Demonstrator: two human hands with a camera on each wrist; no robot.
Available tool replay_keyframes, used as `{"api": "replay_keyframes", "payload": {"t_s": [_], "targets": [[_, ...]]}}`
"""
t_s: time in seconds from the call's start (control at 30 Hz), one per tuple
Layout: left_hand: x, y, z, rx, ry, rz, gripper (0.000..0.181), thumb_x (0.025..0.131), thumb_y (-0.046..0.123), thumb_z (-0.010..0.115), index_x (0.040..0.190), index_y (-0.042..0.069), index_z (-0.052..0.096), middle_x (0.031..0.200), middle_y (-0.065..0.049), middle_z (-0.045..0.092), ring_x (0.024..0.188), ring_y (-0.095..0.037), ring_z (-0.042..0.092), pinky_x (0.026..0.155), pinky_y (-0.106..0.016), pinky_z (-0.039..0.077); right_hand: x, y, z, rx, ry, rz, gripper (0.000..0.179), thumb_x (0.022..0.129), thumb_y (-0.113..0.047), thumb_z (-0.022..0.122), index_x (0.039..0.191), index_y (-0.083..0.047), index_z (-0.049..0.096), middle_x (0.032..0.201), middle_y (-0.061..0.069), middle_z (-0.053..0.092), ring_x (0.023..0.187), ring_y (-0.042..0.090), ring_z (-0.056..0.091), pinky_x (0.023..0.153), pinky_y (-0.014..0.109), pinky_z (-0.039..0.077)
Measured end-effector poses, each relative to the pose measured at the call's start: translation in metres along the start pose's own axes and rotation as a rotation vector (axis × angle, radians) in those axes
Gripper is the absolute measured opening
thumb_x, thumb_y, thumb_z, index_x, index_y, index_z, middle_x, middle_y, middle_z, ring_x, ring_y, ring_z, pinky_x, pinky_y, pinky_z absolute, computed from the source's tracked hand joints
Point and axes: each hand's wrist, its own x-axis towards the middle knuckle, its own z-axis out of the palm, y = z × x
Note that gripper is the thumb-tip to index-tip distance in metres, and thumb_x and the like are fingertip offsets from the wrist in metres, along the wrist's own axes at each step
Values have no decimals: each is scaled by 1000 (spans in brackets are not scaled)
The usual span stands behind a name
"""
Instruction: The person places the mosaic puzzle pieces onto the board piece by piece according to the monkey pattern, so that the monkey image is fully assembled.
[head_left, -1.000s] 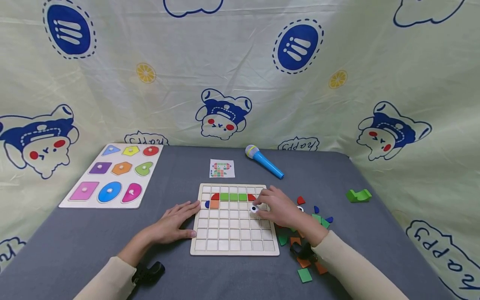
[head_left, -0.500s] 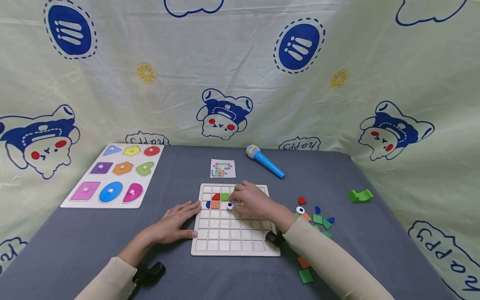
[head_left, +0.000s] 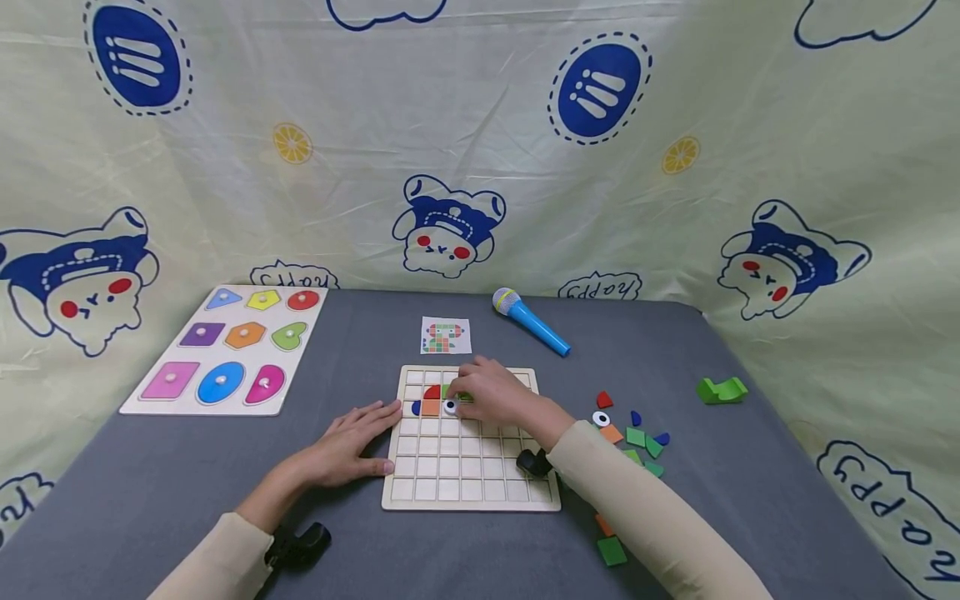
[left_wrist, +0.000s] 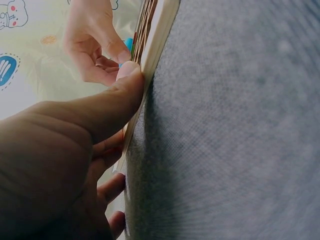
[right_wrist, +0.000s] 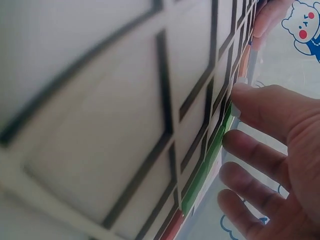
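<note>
A wooden grid board (head_left: 465, 492) lies flat on the table. In its upper rows sit a red rounded piece (head_left: 432, 392), an orange square (head_left: 431, 408), a blue half-round piece (head_left: 416, 408) and a row of green squares (right_wrist: 202, 172), which my right hand partly covers in the head view. My right hand (head_left: 498, 393) pinches a round white eye piece (head_left: 450, 407) with a black centre, just right of the orange square. At the board's left edge, my left hand (head_left: 341, 450) rests with fingers extended, the thumb touching the frame.
Loose coloured pieces (head_left: 635, 437) and another eye piece (head_left: 601, 419) lie right of the board, some under the right forearm. Behind it are a pattern card (head_left: 446, 336) and a blue toy microphone (head_left: 536, 326). A shape puzzle (head_left: 168, 402) lies left, a green block (head_left: 722, 391) far right.
My right hand has moved left across the board with the eye piece, from near the right red piece to beside the orange square. The left hand stays in place.
</note>
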Motion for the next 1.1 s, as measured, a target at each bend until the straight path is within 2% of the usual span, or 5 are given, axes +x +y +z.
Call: {"api": "replay_keyframes", "payload": {"t_s": [0.4, 0.73, 1.1], "targets": [[0, 0, -1, 3, 5, 12, 76, 86, 40, 65, 147, 8, 32, 155, -11, 30, 143, -39, 21, 107, -65, 16, 3, 1, 1, -20, 9, -32, 21, 86, -31, 70, 106, -25, 72, 97, -3, 63, 88, 14, 47, 74, 28, 39], [0, -1, 0, 3, 1, 10, 76, 87, 40, 65, 147, 8, 32, 155, -11, 29, 143, -39, 20, 107, -66, 16, 1, 1, 2, -13, 18, -22, 23, 85, -30, 70, 107, -23, 72, 98, -1, 64, 90, 15, 49, 76, 30, 41], [0, -1, 0, 4, 1, 16, 77, 86, 41, 65, 147, 8, 32, 155, -11, 29, 143, -39, 20, 108, -65, 15, -23, 5, -9, 63, 108, 24, 23, 85, -27, 70, 106, -18, 72, 100, 0, 63, 90, 16, 48, 80, 34, 41]]}}
